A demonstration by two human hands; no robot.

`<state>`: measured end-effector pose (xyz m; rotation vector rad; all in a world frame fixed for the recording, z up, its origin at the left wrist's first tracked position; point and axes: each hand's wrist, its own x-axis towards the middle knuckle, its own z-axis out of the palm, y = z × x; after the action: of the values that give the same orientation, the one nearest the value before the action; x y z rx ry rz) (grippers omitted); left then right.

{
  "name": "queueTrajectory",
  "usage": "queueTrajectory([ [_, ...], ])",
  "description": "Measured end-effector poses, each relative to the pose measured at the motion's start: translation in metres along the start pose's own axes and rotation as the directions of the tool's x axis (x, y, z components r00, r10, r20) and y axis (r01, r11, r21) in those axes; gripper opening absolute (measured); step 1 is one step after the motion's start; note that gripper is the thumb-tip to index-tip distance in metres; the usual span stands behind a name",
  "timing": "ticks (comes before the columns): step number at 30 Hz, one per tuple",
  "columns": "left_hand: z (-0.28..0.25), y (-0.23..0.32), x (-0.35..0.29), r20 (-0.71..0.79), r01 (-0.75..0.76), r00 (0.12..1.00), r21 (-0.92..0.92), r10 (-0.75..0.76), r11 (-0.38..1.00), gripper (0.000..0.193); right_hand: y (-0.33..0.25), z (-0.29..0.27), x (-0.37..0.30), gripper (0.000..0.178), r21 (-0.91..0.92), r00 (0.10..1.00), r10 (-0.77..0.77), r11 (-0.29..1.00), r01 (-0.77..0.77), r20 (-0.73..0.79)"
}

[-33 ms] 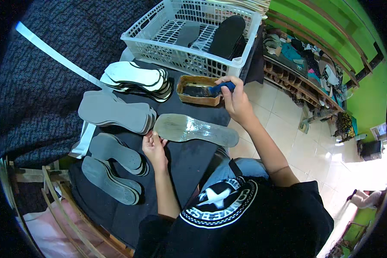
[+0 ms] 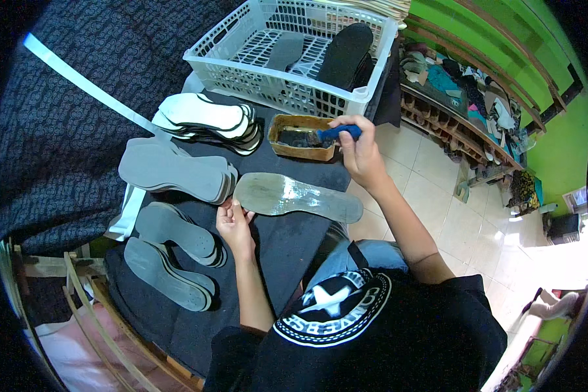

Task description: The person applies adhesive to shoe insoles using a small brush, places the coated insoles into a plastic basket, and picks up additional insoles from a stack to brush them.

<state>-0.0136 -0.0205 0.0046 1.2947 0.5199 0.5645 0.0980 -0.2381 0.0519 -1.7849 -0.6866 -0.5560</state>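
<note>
A grey shoe insole [image 2: 330, 202] with a wet, shiny patch lies across the dark-covered table. My left hand [image 2: 235, 227] is closed on its edge, thumb on top, near the wide end. In my right hand [image 2: 363, 151] is a blue-handled brush [image 2: 338, 133], its head down inside a small brownish tub [image 2: 300, 154]. Dark liquid or residue coats the tub's bottom. To the left of the insole sit a stack of grey insoles [image 2: 170, 170] and, farther off, a stack of white-topped insoles [image 2: 206, 114]. Two more grey stacks [image 2: 176, 228] [image 2: 166, 274] lie nearer me.
Behind the tub stands a white plastic crate [image 2: 274, 95] holding black and grey insoles. Patterned dark cloth [image 2: 72, 144] spreads at the far left, crossed by a white strip [image 2: 88, 88]. A cluttered wooden rack [image 2: 460, 117] is at right, beyond the tiled floor [image 2: 438, 189].
My right hand and the brush have shifted very slightly to the right, with the brush head still in the tub. My left hand and the insole stay in place.
</note>
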Motion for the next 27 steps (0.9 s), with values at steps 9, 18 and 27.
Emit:
queueTrajectory([
  [9, -0.001, -0.003, 0.000, -0.001, 0.020, 1.000, 0.016, -0.020, 1.000, 0.014, 0.002, -0.004, -0.005, 0.024, 0.171, 0.975, -0.124, 0.973, 0.156, -0.185],
  [18, -0.001, -0.004, 0.001, 0.004, 0.002, 1.000, 0.003, -0.002, 1.000, 0.015, -0.002, -0.011, -0.010, 0.024, 0.274, 0.958, -0.107, 0.944, 0.182, -0.267],
  [27, 0.002, -0.001, -0.002, -0.002, 0.007, 1.000, 0.017, -0.007, 1.000, 0.013, -0.018, -0.025, -0.028, 0.019, 0.344, 0.964, -0.118, 0.918, 0.197, -0.237],
])
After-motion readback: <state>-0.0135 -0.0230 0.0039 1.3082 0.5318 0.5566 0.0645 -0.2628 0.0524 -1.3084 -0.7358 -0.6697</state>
